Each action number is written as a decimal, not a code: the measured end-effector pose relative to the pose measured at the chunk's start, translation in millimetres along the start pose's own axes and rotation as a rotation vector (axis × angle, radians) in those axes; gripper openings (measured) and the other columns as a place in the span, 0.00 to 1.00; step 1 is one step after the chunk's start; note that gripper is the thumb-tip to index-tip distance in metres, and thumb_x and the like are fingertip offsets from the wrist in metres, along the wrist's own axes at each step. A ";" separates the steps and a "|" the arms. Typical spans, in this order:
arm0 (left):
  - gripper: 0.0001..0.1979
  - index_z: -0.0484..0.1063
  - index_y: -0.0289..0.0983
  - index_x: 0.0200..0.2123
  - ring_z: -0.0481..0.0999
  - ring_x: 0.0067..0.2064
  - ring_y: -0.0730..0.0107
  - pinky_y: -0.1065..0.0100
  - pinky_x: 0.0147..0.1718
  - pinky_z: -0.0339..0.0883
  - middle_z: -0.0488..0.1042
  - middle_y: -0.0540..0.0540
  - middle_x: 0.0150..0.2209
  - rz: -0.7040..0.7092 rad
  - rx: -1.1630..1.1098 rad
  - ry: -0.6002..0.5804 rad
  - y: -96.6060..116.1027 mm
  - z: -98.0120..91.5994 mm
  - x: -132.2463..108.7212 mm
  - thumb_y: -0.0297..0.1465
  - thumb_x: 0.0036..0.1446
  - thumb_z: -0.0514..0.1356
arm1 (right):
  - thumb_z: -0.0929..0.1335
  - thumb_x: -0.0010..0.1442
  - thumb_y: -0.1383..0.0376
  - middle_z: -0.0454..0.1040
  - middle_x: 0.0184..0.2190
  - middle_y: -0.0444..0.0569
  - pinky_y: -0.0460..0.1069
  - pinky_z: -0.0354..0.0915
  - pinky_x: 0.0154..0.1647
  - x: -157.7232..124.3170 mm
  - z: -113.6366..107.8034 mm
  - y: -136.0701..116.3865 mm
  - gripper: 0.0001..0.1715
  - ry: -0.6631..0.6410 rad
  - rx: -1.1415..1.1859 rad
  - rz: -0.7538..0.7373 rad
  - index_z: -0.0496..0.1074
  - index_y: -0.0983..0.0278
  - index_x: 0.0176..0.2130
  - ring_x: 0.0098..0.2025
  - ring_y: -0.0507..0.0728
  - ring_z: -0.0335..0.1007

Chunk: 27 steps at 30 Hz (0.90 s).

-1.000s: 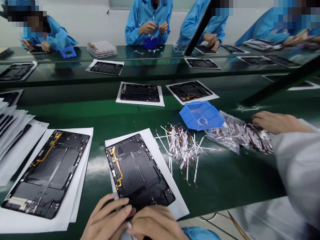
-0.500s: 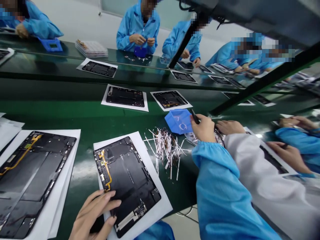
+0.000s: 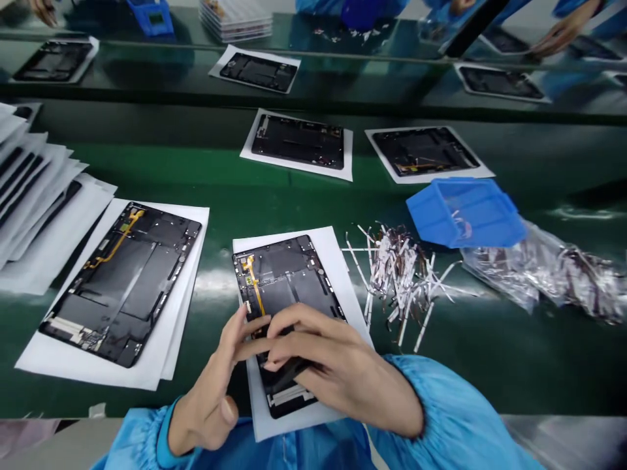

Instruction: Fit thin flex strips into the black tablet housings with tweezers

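Observation:
An opened tablet housing, black inside with an orange flex cable, lies on white paper in front of me. My left hand is at its left edge, fingers stretched out and thumb apart, holding nothing. Over the lower part of the housing, my right hand is closed on a slim black tool, mostly hidden under the fingers. The tool's tip and the spot it meets cannot be seen. The fingertips of both hands come close together there.
A second housing lies on paper at left, near stacked paper-wrapped pieces. At right are a heap of thin white and brown strips, a blue bin and clear plastic bags. More housings lie behind; co-workers sit opposite.
My right hand has come from beside the blue bin to the housing, bringing the black tool. My left hand stays at the housing. The view has turned downward and the neighbour's arm has left it.

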State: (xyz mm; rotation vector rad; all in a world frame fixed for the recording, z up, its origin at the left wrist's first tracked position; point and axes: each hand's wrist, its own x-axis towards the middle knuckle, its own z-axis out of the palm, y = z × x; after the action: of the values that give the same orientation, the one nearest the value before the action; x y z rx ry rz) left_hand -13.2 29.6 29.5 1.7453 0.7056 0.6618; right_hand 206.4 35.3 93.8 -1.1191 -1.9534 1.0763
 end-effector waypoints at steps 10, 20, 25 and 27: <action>0.45 0.25 0.41 0.72 0.51 0.71 0.46 0.41 0.67 0.47 0.65 0.35 0.65 -0.035 -0.062 -0.067 -2.5 1.3 0.1 0.58 0.64 0.41 | 0.72 0.61 0.67 0.75 0.48 0.48 0.52 0.75 0.49 -9.8 -2.8 8.9 0.16 0.148 0.041 0.180 0.75 0.56 0.49 0.47 0.56 0.77; 0.47 0.29 0.40 0.73 0.53 0.71 0.45 0.41 0.66 0.47 0.65 0.33 0.64 -0.095 -0.061 -0.009 -0.7 4.9 -2.7 0.61 0.62 0.41 | 0.68 0.63 0.72 0.76 0.43 0.48 0.50 0.76 0.47 -11.2 15.7 7.1 0.08 0.254 0.107 0.197 0.77 0.60 0.38 0.41 0.54 0.77; 0.49 0.23 0.41 0.72 0.43 0.73 0.47 0.39 0.68 0.40 0.54 0.36 0.70 -0.157 -0.178 -0.127 8.0 -4.4 4.3 0.62 0.60 0.40 | 0.67 0.63 0.73 0.76 0.43 0.48 0.49 0.75 0.45 -11.8 14.3 7.3 0.10 0.253 0.132 0.135 0.77 0.60 0.38 0.40 0.53 0.77; 0.49 0.21 0.41 0.72 0.40 0.73 0.47 0.40 0.68 0.42 0.43 0.38 0.73 -0.155 -0.180 -0.174 11.0 -5.6 6.3 0.63 0.60 0.38 | 0.68 0.63 0.72 0.75 0.42 0.48 0.47 0.74 0.40 -13.2 14.0 8.1 0.08 0.251 0.141 0.135 0.77 0.61 0.37 0.38 0.53 0.76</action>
State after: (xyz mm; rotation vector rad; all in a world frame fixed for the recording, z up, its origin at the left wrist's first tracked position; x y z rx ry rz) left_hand -11.6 35.2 42.0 1.5441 0.6335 0.4469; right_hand 203.7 21.3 78.5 -1.2561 -1.6023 1.0684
